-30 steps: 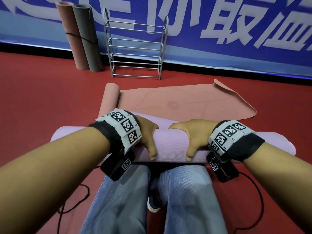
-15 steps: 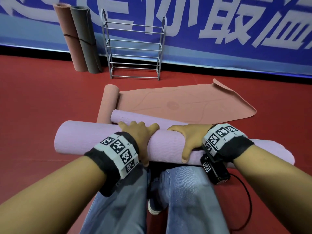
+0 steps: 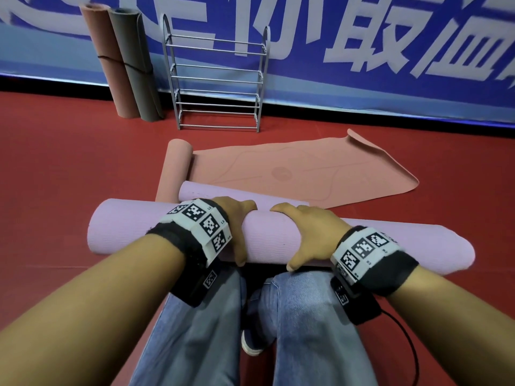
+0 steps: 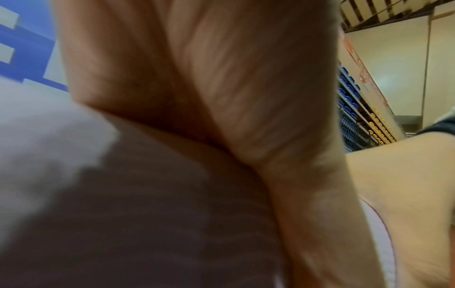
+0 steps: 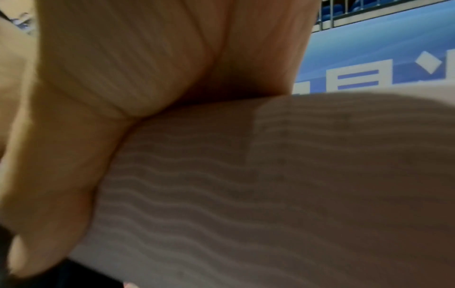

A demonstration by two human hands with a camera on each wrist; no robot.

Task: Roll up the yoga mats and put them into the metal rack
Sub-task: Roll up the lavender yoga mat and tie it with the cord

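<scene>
The blue banner (image 3: 362,87) along the far wall bears large white Chinese characters, cut off by the top edge of the head view; one reads as 取 and the one to its right looks like 血, the rest being too cropped to read; the white wristbands (image 3: 202,227) carry black-and-white square code markers with tiny print beside them, too small to make out; both wrist views show only blurred fragments of banner lettering.
</scene>
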